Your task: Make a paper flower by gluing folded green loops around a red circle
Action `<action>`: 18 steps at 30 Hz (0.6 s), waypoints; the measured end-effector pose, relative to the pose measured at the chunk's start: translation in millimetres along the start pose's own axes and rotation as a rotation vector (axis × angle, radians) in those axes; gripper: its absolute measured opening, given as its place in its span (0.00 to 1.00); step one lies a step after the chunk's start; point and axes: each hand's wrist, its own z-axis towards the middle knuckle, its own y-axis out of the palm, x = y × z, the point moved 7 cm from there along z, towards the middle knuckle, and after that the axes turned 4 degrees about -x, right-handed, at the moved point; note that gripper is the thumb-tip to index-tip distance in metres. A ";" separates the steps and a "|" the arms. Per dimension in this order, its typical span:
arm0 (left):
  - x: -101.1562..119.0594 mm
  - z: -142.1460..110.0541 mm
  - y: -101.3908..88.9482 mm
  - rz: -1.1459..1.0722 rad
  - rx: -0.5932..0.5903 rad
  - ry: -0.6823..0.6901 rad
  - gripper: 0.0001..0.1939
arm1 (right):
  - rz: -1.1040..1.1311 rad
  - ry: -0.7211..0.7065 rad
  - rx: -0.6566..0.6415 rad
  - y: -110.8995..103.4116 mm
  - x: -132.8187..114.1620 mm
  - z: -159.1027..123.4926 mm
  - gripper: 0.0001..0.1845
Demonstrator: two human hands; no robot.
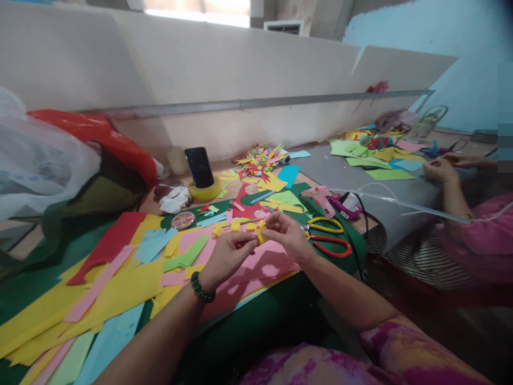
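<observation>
My left hand (226, 255), with a green bead bracelet on its wrist, and my right hand (284, 231) meet over a pink sheet (264, 264) on the green-covered table (248, 321). Both pinch a small yellow paper piece (260, 231) between their fingertips; a bit of red shows under the left fingers. Small yellow squares (234, 226) lie just beyond the hands. Loose sheets of yellow (120, 291), red (110, 240) and light blue paper spread out to the left.
Yellow-handled (325, 225) and red-handled scissors (332, 246) lie right of my hands, a pink glue gun (320, 197) behind them. A phone (199, 167) leans in a yellow tape roll. A heap of coloured paper stars (260, 159) lies further back. Another person's hand (441, 170) works at the right.
</observation>
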 end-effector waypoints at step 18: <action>-9.7 0.7 -4.4 -0.064 0.092 -0.018 0.12 | -0.271 -0.104 -0.008 14.0 -6.6 -9.8 0.19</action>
